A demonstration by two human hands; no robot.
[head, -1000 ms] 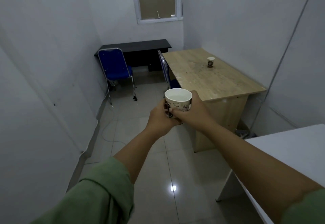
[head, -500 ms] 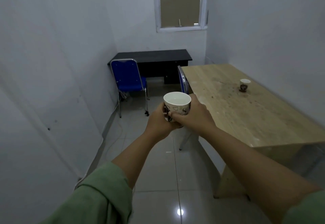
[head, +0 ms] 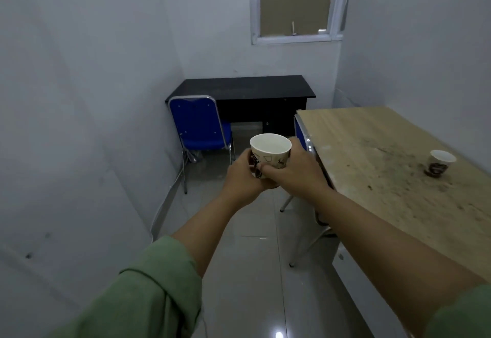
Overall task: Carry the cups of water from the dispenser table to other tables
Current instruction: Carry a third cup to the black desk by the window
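A white paper cup (head: 273, 151) with a dark printed pattern is held upright in front of me, above the tiled floor. My left hand (head: 240, 178) wraps its left side and my right hand (head: 297, 171) grips its right side. A second paper cup (head: 439, 163) stands on the light wooden table (head: 377, 157) to my right, near the wall. A black desk (head: 247, 88) stands empty-topped against the far wall under the window.
A blue chair (head: 199, 130) with a chrome frame stands by the left wall in front of the black desk. Another blue chair (head: 301, 135) is tucked against the wooden table's left edge. Glossy floor tiles (head: 247, 258) run between the left wall and the table.
I have walked forward: the wooden table, black desk and blue chair are closer and larger. The white table at lower right has left the view. Both hands still hold the cup.
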